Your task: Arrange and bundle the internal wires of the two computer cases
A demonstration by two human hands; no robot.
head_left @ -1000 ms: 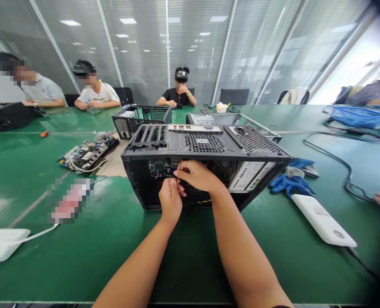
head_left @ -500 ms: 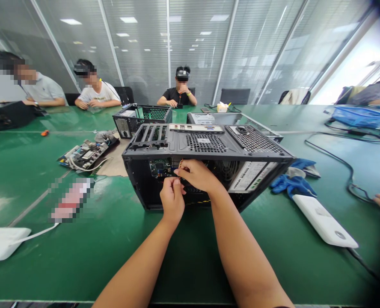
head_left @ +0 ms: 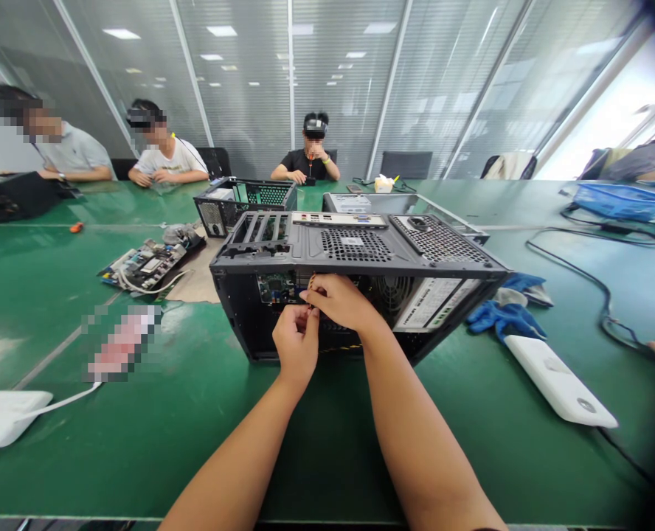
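A black computer case (head_left: 338, 271) lies in front of me, its open side facing me and its perforated rear panel on top. Inside show a green circuit board (head_left: 276, 286), a fan (head_left: 392, 293) and a labelled power supply (head_left: 435, 304). My right hand (head_left: 335, 301) reaches into the opening, fingers pinched on a thin twisted cable (head_left: 312, 281) of yellow and dark wires. Just below it, my left hand (head_left: 297, 339) is closed, thumb and forefinger pressed together near the same cable; what it holds is hidden. A further yellow-black wire (head_left: 343, 347) runs along the lower part of the opening.
Left of the case, a loose motherboard (head_left: 147, 264) rests by cardboard (head_left: 198, 284). Another open case (head_left: 244, 199) stands behind. At right are blue gloves (head_left: 507, 313), a white power bank (head_left: 560, 380), a black cable (head_left: 598, 280) and a blue basket (head_left: 626, 203). Several people sit around the table.
My left hand's thumb and fingers have drawn closer together and up toward the right hand. The right hand stays nearly still on the cable.
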